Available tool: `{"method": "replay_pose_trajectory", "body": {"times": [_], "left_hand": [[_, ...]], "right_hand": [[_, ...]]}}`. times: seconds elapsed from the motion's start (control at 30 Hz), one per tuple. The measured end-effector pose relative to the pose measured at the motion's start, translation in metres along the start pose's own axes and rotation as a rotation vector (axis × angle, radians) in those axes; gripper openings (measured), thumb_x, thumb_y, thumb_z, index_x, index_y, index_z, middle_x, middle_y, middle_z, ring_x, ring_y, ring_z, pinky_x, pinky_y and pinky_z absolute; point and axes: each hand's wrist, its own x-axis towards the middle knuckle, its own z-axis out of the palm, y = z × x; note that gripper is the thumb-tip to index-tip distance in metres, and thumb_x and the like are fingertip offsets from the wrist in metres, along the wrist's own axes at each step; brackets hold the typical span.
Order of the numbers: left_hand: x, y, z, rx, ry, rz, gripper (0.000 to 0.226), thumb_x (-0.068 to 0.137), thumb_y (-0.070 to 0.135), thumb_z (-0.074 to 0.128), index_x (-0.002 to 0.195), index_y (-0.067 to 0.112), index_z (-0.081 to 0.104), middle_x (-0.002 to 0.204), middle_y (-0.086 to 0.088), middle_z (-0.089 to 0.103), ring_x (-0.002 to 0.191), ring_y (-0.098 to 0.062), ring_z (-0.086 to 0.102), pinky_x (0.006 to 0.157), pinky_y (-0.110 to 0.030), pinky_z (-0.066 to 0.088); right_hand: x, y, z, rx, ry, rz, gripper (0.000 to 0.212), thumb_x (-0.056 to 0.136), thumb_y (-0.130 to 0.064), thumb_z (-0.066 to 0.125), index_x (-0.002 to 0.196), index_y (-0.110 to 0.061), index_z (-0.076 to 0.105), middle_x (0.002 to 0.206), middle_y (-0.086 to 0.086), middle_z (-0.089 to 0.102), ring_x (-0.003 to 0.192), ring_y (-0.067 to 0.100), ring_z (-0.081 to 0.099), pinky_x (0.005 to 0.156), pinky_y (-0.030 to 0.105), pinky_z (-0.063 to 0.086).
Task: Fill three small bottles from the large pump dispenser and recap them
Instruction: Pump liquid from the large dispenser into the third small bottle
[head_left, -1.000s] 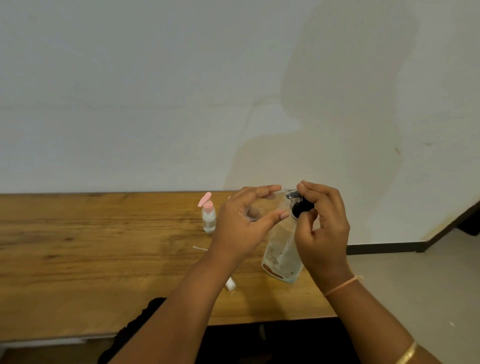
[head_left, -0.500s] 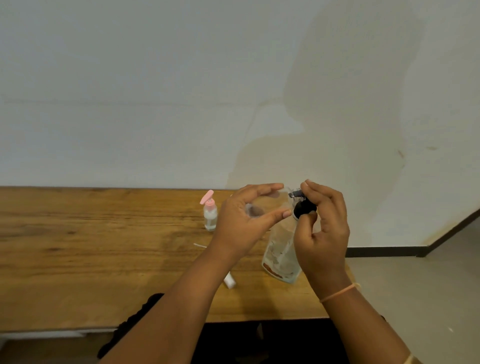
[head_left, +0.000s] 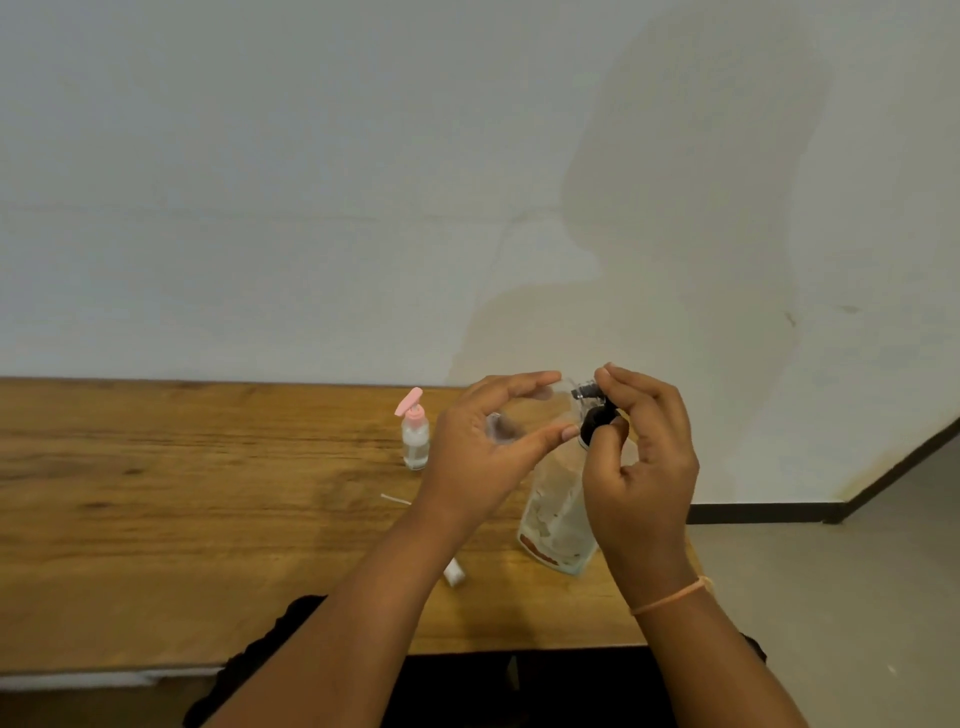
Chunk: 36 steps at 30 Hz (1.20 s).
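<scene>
The large clear pump dispenser (head_left: 556, 525) stands upright near the table's right end. Its black pump head (head_left: 597, 417) is pinched between the thumb and fingers of my right hand (head_left: 641, 457). My left hand (head_left: 483, 447) holds a small clear bottle (head_left: 506, 423) between forefinger and thumb, level with the pump head and just left of it. Another small bottle with a pink pump top (head_left: 414, 439) stands upright further left on the table. A small white piece (head_left: 455, 572) lies beside my left forearm, partly hidden.
The wooden table (head_left: 182, 519) runs along a white wall, and its right edge is just past the dispenser. A thin white stick (head_left: 395, 500) lies in front of the pink-topped bottle. Bare floor (head_left: 831, 597) is on the right.
Both hands keep nearly the same hold and place. The view has tipped up slightly, so the table sits a little lower in frame.
</scene>
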Motion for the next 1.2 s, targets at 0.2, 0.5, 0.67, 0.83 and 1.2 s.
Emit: {"method": "replay_pose_trajectory", "body": {"times": [0.2,0.5,0.67,0.83,1.2], "left_hand": [[0.000,-0.007,-0.001,0.030,-0.019,-0.078,0.040,0.068,0.026,0.080,0.101,0.042,0.063,0.099,0.009,0.069,0.095,0.000,0.060,0.076,-0.010,0.050],[0.000,-0.001,0.002,0.010,0.012,-0.028,0.040,0.068,0.029,0.079,0.101,0.043,0.062,0.099,0.012,0.067,0.097,0.003,0.059,0.078,-0.016,0.053],[0.001,-0.003,0.001,0.000,-0.013,-0.066,0.040,0.065,0.032,0.079,0.101,0.042,0.064,0.097,0.009,0.068,0.091,-0.004,0.062,0.076,-0.021,0.052],[-0.002,-0.004,0.000,0.031,-0.014,-0.073,0.040,0.064,0.037,0.078,0.099,0.049,0.061,0.097,0.013,0.066,0.088,0.003,0.059,0.069,-0.013,0.049],[0.001,-0.003,0.001,0.009,0.006,-0.023,0.041,0.070,0.021,0.080,0.102,0.040,0.063,0.101,0.007,0.067,0.097,0.005,0.058,0.076,-0.005,0.046]], "right_hand": [[-0.002,0.014,0.001,-0.057,-0.082,-0.027,0.033,0.081,0.002,0.042,0.108,0.001,0.063,0.109,0.002,0.052,0.106,0.021,0.057,0.092,0.011,0.043],[0.006,-0.001,-0.003,-0.015,-0.005,-0.036,0.036,0.083,-0.007,0.038,0.105,0.001,0.066,0.109,0.004,0.053,0.104,-0.011,0.050,0.084,0.003,0.040],[0.009,0.009,-0.003,-0.080,-0.025,-0.086,0.035,0.083,-0.006,0.038,0.100,0.002,0.068,0.101,-0.001,0.055,0.098,0.016,0.059,0.090,0.013,0.046],[0.006,0.013,-0.008,-0.117,-0.100,-0.094,0.036,0.083,-0.008,0.038,0.104,0.001,0.066,0.106,-0.003,0.052,0.101,0.014,0.056,0.090,0.019,0.047],[0.005,0.007,-0.003,-0.087,-0.079,-0.042,0.038,0.084,-0.010,0.038,0.108,0.002,0.064,0.107,0.002,0.053,0.103,0.016,0.056,0.089,0.006,0.041]]}}
